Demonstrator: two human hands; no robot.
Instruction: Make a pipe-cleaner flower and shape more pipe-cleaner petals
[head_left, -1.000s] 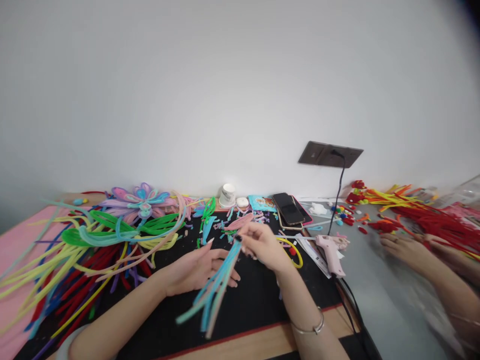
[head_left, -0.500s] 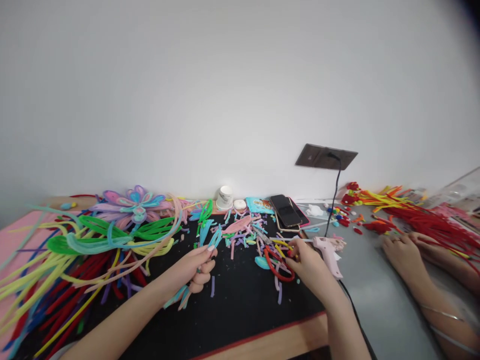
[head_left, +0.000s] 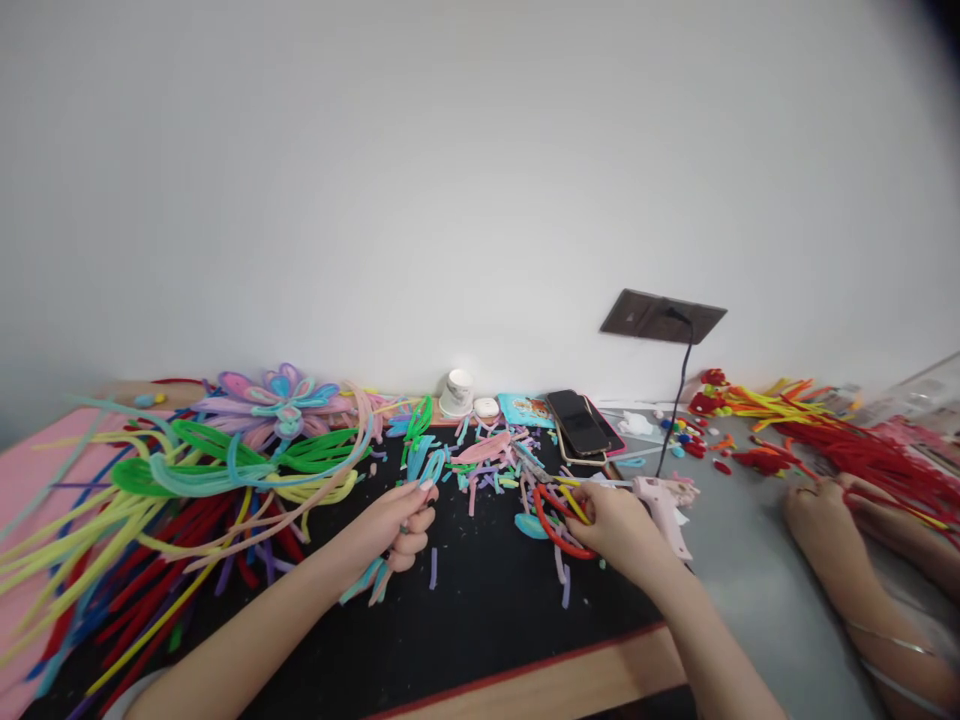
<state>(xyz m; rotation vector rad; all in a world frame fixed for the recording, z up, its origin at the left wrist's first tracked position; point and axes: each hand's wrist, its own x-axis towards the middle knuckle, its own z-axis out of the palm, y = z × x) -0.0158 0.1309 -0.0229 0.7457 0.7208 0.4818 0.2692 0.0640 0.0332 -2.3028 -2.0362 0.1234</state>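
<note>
My left hand (head_left: 401, 525) is closed around a small bunch of pipe cleaners (head_left: 433, 467). Their light-blue loops stick up past the thumb, and blue and pink ends hang below the fist. My right hand (head_left: 615, 525) has its fingers closed at a yellow-handled tool (head_left: 574, 503); the grip is partly hidden and the tool's kind is unclear. Right beside it are large red loop handles (head_left: 541, 510), like those of scissors, lying over pipe-cleaner scraps. A light-blue leaf-shaped piece (head_left: 530, 526) sits to the left of these handles.
Loose pipe cleaners (head_left: 150, 560) and a fluffy flower (head_left: 285, 405) cover the left side. A paper cup (head_left: 457, 393), phone (head_left: 577, 422) and cut scraps (head_left: 480, 460) lie toward the wall. A corded pink glue gun (head_left: 664, 515) is at right. Another person's hands (head_left: 821, 515) work beyond it.
The whole view has shifted slightly. My right fingers have closed in further around the yellow handle. My left hand keeps its hold on the pipe cleaners.
</note>
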